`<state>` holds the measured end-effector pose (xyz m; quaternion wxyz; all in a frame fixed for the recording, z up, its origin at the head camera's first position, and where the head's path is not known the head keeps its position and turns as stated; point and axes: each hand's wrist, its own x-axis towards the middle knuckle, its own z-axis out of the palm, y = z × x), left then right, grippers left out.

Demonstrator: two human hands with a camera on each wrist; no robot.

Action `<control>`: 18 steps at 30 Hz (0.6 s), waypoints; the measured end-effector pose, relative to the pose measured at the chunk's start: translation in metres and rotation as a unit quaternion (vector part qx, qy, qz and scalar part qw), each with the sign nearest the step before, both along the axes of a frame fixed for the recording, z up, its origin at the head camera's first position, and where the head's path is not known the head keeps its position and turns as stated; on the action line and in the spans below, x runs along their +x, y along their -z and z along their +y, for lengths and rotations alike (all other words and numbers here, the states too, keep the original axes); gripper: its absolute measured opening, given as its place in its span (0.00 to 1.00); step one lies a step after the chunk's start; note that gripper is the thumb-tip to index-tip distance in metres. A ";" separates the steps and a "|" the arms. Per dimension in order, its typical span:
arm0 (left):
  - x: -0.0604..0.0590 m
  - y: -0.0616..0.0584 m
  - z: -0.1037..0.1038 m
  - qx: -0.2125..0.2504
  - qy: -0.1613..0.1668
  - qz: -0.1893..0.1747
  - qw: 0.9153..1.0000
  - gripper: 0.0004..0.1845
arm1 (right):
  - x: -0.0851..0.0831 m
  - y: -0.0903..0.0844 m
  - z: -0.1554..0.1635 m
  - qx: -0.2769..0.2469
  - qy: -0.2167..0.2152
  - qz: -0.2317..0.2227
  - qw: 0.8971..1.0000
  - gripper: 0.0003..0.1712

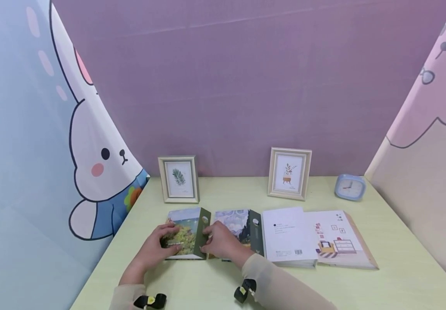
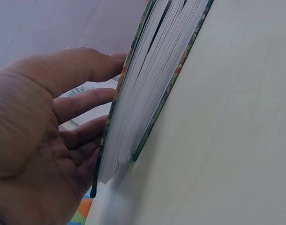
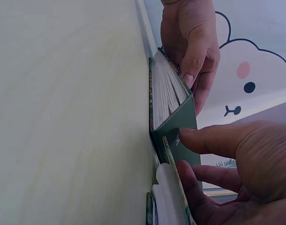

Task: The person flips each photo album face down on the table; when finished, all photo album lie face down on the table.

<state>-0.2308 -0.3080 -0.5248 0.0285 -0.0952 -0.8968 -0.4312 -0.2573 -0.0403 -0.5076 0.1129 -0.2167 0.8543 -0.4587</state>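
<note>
A thick book (image 1: 189, 226) with a landscape painting on its cover and a green spine lies at the left of a row of books. My left hand (image 1: 157, 245) touches its cover with spread fingertips, coming from the left. In the left wrist view the page edges (image 2: 133, 103) face the camera. At the spine (image 3: 178, 122), the fingertips of my right hand (image 1: 223, 242) touch from the right, thumb and fingers apart. Beneath that hand is a second book (image 1: 232, 215) with a cloudy-sky painting, partly hidden by it. Its cover edge (image 3: 176, 180) shows beside my right fingers.
A white book (image 1: 285, 234) with a barcode and another book (image 1: 345, 241) with a yellow armchair drawing lie further right. Behind stand a leaf picture frame (image 1: 162, 178), a potted-plant picture frame (image 1: 308, 172) and a blue clock (image 1: 350, 187), near the purple backdrop (image 1: 227, 94).
</note>
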 end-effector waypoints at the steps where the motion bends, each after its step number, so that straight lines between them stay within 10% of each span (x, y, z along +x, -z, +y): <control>1: 0.000 0.000 0.000 -0.002 0.001 0.001 1.000 0.31 | 0.000 0.000 0.000 -0.001 -0.001 0.000 1.000 0.30; 18: -0.002 -0.001 0.003 -0.002 -0.010 0.024 1.000 0.27 | -0.002 0.000 0.028 -0.052 -0.073 0.002 0.996 0.23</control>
